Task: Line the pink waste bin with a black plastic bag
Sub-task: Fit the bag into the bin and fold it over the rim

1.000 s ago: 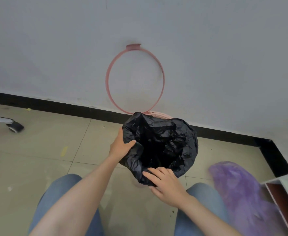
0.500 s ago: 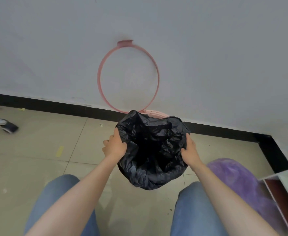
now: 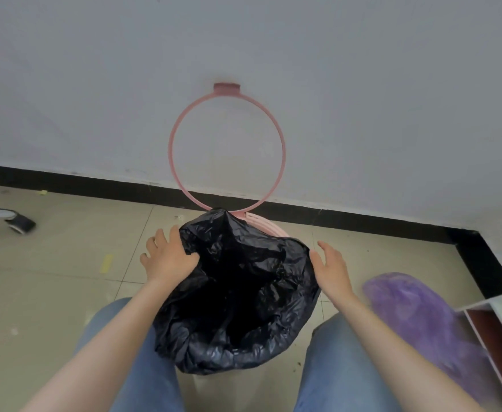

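Far left, on pale tiled floor point(image 3: 50, 278), a chair caster point(image 3: 20, 223) under a chrome leg; a yellow scrap point(image 3: 106, 263) lying nearer the middle; black skirting point(image 3: 80, 185) running along the foot of a grey wall point(image 3: 95, 84).

Left hand point(image 3: 168, 257) with fingers spread apart, palm down, thumb pressed into the left edge of the bag point(image 3: 237, 295); gripping nothing tightly, resting against the plastic.

Centre: black bag draped open over the bin point(image 3: 266, 226), mouth gaping upward, plastic crumpled and folded outward over the rim on the near side; only a sliver of pink rim showing at the far right edge, touching the bottom of the ring point(image 3: 227, 150); a peak of bag bunched up at the far side, just under that ring. Pink ring tilted up against the wall, tab at its top; bin standing on the floor between two knees in blue jeans point(image 3: 341, 367).

Right hand point(image 3: 331, 269) open, fingers loosely together and extended, palm facing the bag's right side, just beside it; contact not certain.

Further right, a blurred purple bag point(image 3: 416, 310) on the floor; at the far edge, a shelf corner point(image 3: 493, 325) with a dark red inner face.
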